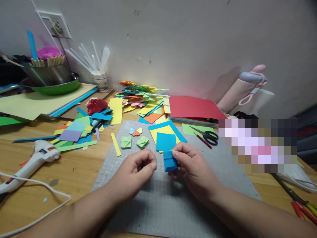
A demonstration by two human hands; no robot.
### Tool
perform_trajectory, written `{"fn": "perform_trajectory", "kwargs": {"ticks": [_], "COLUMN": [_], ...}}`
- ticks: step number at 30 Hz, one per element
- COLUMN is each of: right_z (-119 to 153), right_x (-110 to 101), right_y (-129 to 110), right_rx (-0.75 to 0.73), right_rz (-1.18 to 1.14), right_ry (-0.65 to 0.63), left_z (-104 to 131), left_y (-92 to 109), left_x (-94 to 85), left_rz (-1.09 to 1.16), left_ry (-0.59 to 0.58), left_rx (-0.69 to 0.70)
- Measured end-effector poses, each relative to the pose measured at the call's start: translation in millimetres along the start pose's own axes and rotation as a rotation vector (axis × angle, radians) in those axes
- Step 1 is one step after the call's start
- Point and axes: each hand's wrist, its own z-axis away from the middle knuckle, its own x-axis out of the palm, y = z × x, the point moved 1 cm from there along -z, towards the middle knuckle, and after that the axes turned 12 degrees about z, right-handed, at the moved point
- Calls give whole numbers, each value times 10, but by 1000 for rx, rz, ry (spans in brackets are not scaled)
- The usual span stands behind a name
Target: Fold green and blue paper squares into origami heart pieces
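My right hand (190, 163) pinches a small piece of folded blue paper (170, 162) between thumb and fingers, held above the grey cutting mat (198, 211). A crease runs across the piece, and its lower end is folded over. Just left of it, my left hand (143, 167) is closed in a loose curl, with nothing showing in it. Behind the folded piece lies a flat blue square (165, 141) on yellow and blue sheets. Two green folded paper leaves (126, 142) and a multicoloured paper flower (136, 131) rest on the mat beyond my left hand.
Black scissors (209, 136) and a red pencil (204, 141) lie at the mat's right. On the left are a white glue gun (37, 158) with its cord and a pile of paper scraps (71, 132). A red sheet stack (193, 107) and a leaning bottle (237, 87) stand by the wall.
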Motion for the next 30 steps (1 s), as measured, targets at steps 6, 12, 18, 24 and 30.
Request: {"fn": "perform_trajectory", "kwargs": {"ticks": [6, 12, 18, 24, 30], "right_z": [43, 86, 80, 101, 119], "right_x": [99, 112, 86, 71, 60], "right_y": [51, 42, 55, 15, 27], "right_rx": [61, -50, -87, -162, -296], "right_rz": [-84, 130, 165, 337, 583], "right_ry": [-136, -249, -204, -156, -111], "left_z": [-13, -26, -34, -44, -43], "left_y": [-54, -7, -21, -22, -33], "left_x": [39, 8, 0, -17, 8], "left_rz": [218, 254, 367, 413, 336], "left_ry": [51, 108, 96, 50, 92], "left_rx": [-4, -27, -58, -104, -140]}}
